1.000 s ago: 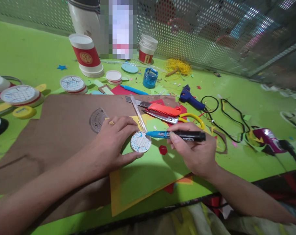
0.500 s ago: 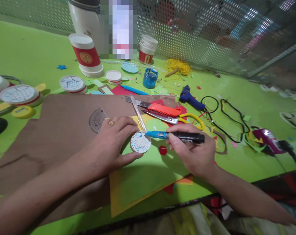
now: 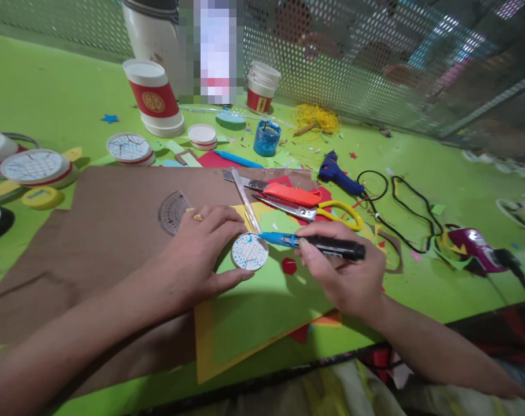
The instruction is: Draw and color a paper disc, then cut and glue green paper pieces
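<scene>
Where two hands (image 3: 193, 254) (image 3: 344, 277) grip: one disc (image 3: 249, 252), one marker (image 3: 334, 247).

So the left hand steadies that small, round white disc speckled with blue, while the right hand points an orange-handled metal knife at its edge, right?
Almost: the left hand steadies the round white disc speckled with blue, but the head view shows the right hand pointing a cylindrical blue and black marker at its edge; the orange-handled knife lies beyond.

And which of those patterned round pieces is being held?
The small piece at the tip of the marker, held by the left hand. The two patterned pieces farther left sit untouched.
</scene>
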`<state>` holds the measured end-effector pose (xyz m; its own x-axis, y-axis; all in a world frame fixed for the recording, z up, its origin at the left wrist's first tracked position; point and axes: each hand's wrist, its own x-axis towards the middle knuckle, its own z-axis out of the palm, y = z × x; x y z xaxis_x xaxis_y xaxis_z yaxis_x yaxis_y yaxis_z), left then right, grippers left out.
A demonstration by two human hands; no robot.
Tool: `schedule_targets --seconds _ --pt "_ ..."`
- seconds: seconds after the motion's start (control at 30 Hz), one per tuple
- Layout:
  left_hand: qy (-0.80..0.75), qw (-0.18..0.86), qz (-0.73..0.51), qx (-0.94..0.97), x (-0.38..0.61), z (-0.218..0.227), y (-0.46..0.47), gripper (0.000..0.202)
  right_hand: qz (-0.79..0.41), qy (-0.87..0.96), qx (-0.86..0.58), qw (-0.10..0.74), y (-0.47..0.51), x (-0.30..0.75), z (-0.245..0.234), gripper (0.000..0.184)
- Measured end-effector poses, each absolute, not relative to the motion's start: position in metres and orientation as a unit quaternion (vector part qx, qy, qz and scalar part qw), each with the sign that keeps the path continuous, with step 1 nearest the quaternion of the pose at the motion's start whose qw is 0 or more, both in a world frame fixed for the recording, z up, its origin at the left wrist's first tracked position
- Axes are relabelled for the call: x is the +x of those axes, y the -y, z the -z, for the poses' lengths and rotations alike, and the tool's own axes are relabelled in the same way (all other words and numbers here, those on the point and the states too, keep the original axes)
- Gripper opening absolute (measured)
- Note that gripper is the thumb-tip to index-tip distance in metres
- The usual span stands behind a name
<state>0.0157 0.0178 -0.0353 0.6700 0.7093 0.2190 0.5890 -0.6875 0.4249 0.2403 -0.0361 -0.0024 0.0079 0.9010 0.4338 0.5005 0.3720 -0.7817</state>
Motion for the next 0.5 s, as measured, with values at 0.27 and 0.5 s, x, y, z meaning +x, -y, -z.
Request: schedule_targets --seconds 0.27,0.5 --pt "-0.357 0.153 -0.191 0.902 0.0146 0.0354 -0.0173 0.044 -0.216 0.663 -0.521 0.492 0.0344 0.2411 0.0007 0.012" --pt "-0.359 0.161 -0.179 0.902 0.0152 0.0344 -0.0176 0.044 -0.215 0.706 -0.495 0.458 0.0340 0.2385 0.0019 0.012"
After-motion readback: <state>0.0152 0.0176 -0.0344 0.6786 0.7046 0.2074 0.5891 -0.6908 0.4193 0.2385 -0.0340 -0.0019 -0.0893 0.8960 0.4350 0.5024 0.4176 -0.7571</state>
